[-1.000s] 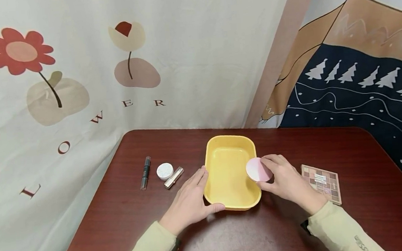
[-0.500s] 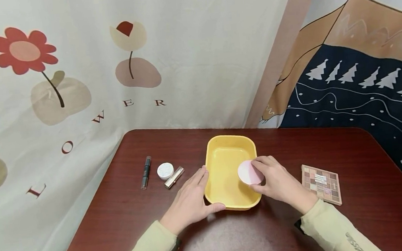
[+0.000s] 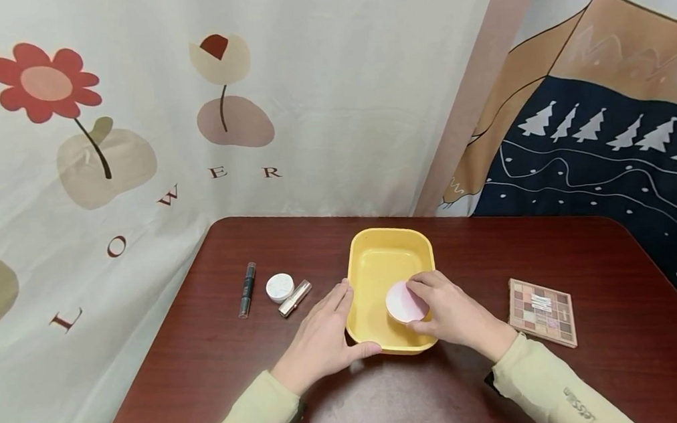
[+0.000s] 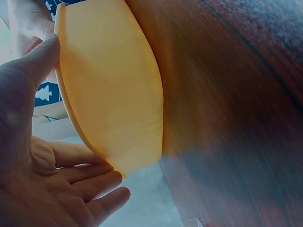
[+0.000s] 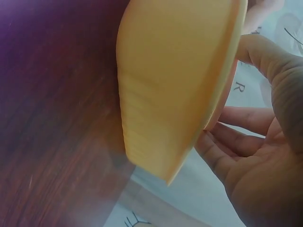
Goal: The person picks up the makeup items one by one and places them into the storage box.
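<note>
A round pale pink compact (image 3: 405, 302) is over the near half of the yellow tray (image 3: 386, 237) in the head view. My right hand (image 3: 451, 310) pinches its right edge between thumb and fingers. In the right wrist view, the tray wall hides most of the compact, and the fingers (image 5: 218, 156) come up to the rim. My left hand (image 3: 321, 339) rests against the tray's left side, its fingers fairly straight along the rim and its thumb near the front left corner. The left wrist view shows that thumb (image 4: 45, 54) on the rim.
On the dark wooden table (image 3: 356, 411), left of the tray, lie a dark double-ended pen (image 3: 247, 290), a white round jar (image 3: 280, 287) and a lipstick tube (image 3: 295, 299). An eyeshadow palette (image 3: 542, 311) lies to the right. A printed curtain (image 3: 352, 89) hangs behind the table.
My right hand has carried the compact leftward, from the tray's right rim to over its near half. The left hand has stayed at the tray.
</note>
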### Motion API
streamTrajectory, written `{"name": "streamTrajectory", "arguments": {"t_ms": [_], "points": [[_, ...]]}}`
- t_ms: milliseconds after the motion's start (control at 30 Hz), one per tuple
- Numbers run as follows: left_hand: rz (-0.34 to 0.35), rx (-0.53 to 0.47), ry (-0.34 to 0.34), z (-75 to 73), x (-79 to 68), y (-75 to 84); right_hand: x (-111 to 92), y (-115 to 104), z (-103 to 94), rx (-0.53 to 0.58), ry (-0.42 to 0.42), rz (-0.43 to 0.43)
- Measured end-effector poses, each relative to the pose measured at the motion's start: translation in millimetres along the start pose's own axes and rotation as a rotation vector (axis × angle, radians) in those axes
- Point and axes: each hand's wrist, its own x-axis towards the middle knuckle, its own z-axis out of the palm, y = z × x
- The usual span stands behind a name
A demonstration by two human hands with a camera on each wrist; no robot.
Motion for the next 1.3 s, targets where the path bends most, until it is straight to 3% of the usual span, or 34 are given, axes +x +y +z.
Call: {"name": "streamTrajectory", "arguments": {"t_ms": [700,1300], "points": [[-0.008,-0.005,-0.003,1.2,0.8,-0.8,10.8,-13.3,25.8,0.035,-0.046,-0.158],[0.011,-0.002,0.011,1.0,-0.8,-0.2,25.2,-18.3,38.9,0.032,-0.146,-0.213]]}}
